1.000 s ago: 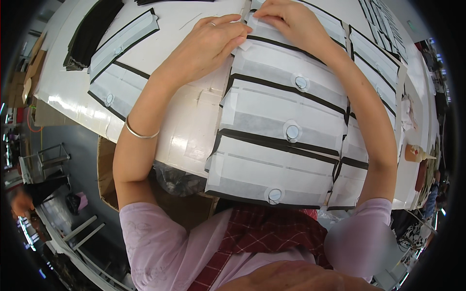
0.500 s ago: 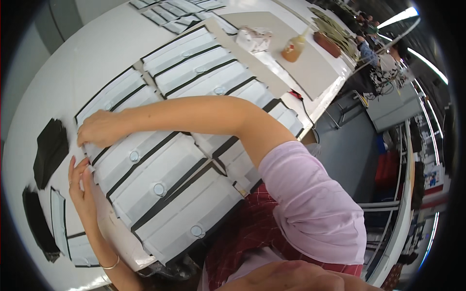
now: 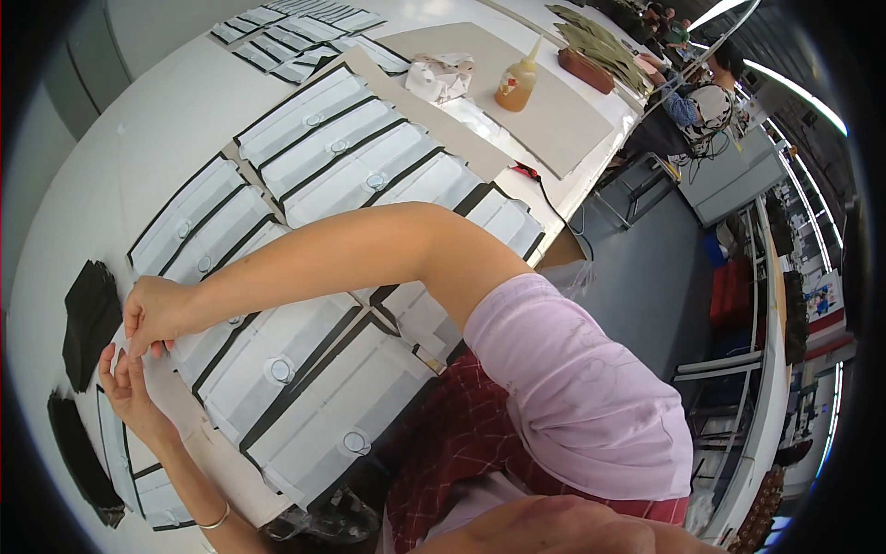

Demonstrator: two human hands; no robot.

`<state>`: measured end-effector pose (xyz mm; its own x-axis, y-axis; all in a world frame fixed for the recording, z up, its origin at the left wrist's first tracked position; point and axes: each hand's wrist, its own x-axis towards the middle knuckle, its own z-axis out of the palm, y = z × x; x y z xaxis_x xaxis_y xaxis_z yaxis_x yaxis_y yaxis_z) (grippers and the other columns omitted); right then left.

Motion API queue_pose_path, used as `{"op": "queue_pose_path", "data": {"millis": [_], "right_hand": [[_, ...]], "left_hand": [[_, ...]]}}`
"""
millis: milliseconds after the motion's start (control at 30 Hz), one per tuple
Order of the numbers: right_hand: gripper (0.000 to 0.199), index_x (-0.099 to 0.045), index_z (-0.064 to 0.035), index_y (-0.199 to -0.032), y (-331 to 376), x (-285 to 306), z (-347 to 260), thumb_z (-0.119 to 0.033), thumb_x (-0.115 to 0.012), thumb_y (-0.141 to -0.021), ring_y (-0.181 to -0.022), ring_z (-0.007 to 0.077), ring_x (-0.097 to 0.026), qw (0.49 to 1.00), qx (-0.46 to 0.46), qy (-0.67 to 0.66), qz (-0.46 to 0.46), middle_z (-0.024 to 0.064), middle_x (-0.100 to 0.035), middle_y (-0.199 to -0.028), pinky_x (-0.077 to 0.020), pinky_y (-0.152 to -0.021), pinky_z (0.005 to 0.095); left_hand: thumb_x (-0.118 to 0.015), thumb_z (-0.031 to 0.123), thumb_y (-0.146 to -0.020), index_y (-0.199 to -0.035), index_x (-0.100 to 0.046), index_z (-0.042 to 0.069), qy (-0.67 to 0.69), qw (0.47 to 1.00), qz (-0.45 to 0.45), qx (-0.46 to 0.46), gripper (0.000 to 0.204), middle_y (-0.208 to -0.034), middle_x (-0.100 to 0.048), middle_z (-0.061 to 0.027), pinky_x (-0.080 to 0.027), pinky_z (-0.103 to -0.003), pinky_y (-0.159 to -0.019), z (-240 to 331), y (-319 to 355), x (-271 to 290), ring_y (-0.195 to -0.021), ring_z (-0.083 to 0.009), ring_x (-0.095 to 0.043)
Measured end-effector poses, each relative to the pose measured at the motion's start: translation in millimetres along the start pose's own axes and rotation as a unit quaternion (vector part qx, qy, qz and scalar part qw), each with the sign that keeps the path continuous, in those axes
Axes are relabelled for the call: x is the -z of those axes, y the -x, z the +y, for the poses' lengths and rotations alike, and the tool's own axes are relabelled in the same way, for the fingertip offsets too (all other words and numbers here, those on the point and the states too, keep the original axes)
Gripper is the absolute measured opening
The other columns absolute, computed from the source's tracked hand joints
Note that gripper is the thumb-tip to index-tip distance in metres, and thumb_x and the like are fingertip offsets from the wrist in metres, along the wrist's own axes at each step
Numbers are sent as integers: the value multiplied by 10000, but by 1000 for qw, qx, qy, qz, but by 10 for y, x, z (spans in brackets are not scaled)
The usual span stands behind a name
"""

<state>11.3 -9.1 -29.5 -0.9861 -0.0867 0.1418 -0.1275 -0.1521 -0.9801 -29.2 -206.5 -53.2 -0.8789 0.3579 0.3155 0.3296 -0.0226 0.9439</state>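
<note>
Lying just right of the meeting fingertips, a white-faced, black-edged oblong panel has its left end toward the grip and its long axis slanting up and right, partly beneath the right forearm. The right hand is the nearer, overlapping that end; the left hand sits just off it, to the lower left. Both grips have curled, bunched fingers (whether anything thin is between them, I cannot tell). A dark stack of cut pieces stands just left of the hands, limiting that side. More panels crowd the right, while the glossy white counter spreads widest toward the upper left; its near edge lies below the panels.
</note>
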Motion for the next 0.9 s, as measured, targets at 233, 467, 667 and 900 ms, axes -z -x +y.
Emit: {"op": "queue_pose_path", "data": {"millis": [233, 467, 667, 900], "right_hand": [[163, -704, 34, -780, -10, 41, -51, -95, -804, -768, -573, 152, -681, 1000, -9, -1, 3, 101, -696, -720, -517, -480, 262], [161, -727, 18, -816, -234, 317, -38, -128, -791, -792, -625, 128, -675, 991, 63, 120, 10, 86, -705, -723, -536, -530, 269], [229, -738, -64, -950, -486, 1109, -71, -284, -745, -888, -729, 91, -632, 959, -10, 282, 23, 8, -683, -833, -533, -622, 267], [209, -673, -43, -869, -708, 1100, -304, -231, -699, -956, -582, 84, -523, 961, -102, 249, -59, -6, -591, -680, -426, -531, 237]], "left_hand": [[-638, 108, -990, -1376, -472, 12, -22, 999, 22, -36, 431, -976, -692, -21, -415, -272, -987, 64, 2, -102, -1020, -107, -606], [-660, 87, -965, -1349, -497, 16, -7, 1000, 23, -12, 423, -1000, -700, -45, -422, -264, -988, 33, 7, -53, -1028, -116, -613], [-601, 107, -996, -1306, -562, 22, -34, 997, 67, 6, 324, -1036, -705, -74, -438, -253, -959, 99, -53, -79, -1011, -121, -625], [-616, 151, -984, -1277, -562, 33, -20, 996, 79, 42, 320, -1059, -702, -45, -433, -244, -911, 162, -26, -54, -1018, -113, -605]]}}
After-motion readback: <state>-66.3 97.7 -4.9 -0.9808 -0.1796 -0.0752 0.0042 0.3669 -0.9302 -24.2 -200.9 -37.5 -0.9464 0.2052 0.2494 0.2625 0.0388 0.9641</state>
